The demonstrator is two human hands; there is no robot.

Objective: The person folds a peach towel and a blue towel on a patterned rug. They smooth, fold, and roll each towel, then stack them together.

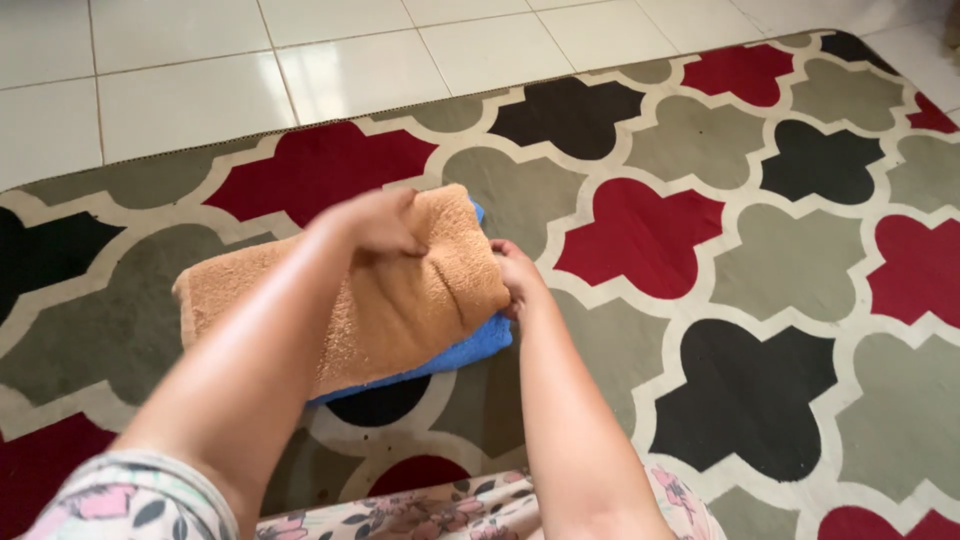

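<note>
a: item one?
b: orange towel (400, 300), folded, plush terry, one shallow crease across the top; it lies on a blue towel (462, 356), of which only a thin edge shows beneath; both sit on the patterned rug (780, 260) in red, grey, black and cream.
a: hands?
b: left hand (378, 225) flat, pressing down on the orange towel's top; right hand (517, 275) at the stack's right end, fingers curled against the edge.
a: beyond?
b: white floor tiles (190, 70).
</note>
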